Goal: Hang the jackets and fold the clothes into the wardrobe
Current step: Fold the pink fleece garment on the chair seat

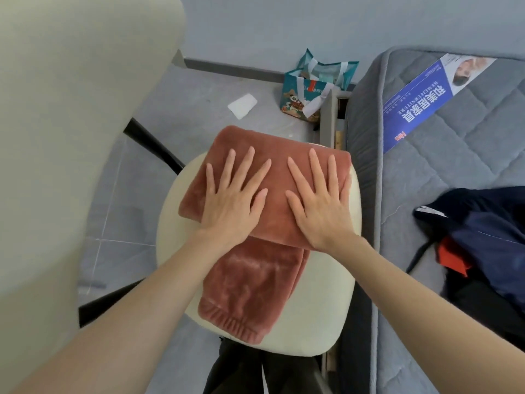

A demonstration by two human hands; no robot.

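While the grey quilted mattress [468,155] with its heap of dark navy clothes [483,223] waits at the right, the folding happens on the round cream cushioned seat [326,302]. The rust-pink fleece trousers [255,285] lie across the seat, the upper part doubled over at the far edge and the elastic cuffs reaching the near edge. The left hand [230,206] and the right hand [321,209] press side by side on the doubled part, fingers [315,169] straight, spread and flat, gripping nothing. This looks like smoothing mid-fold. The next move likely calls for bringing the cuff end up over the fold, then carrying the bundle to the wardrobe, which is out of sight.
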